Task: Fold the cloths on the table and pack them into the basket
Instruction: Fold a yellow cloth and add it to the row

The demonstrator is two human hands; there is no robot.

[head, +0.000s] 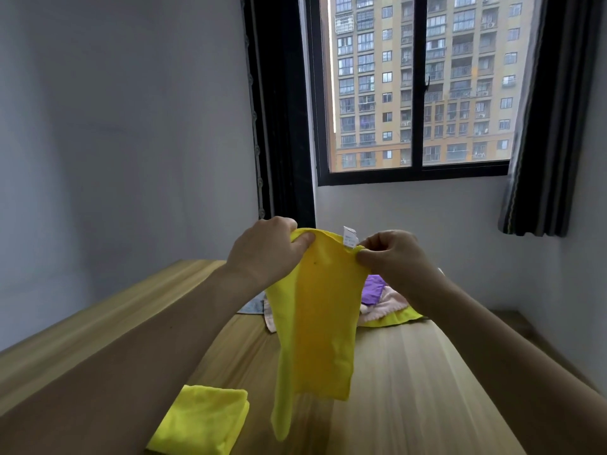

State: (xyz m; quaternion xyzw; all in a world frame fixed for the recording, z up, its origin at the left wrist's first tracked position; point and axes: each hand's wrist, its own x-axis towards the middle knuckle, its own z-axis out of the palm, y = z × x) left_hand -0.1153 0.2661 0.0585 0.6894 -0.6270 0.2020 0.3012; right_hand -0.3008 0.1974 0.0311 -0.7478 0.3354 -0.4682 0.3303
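Both hands hold one yellow cloth [315, 310] up in the air above the worktop [410, 372]. Left hand [266, 254] pinches its top edge at one end, thumb pressed over the fabric; right hand [391, 254] pinches the other end of that edge, fingers curled round it, just beside a white label [350, 237].

Worktop, long and wooden, runs away toward the window [417, 87]. On it, beyond the held cloth, lies a loose heap of cloths [381, 303], purple, pink and yellow-green among them. Nearer than the held cloth, and to its left, sits a folded yellow cloth [203, 418]. No basket shows.

The step in hand looks like opening the cloth out before folding it. To do that well, the hands should probably move apart along the top edge until it is taut, since the fabric bunches between them and one lower part trails in a narrow tail. Then lay it flat on the bare wood nearer than the heap and bring edge to edge.

As held, the cloth's long axis runs up and down: its top edge faces the ceiling, with the label there, and the trailing end points down at the worktop, just beside the folded cloth.
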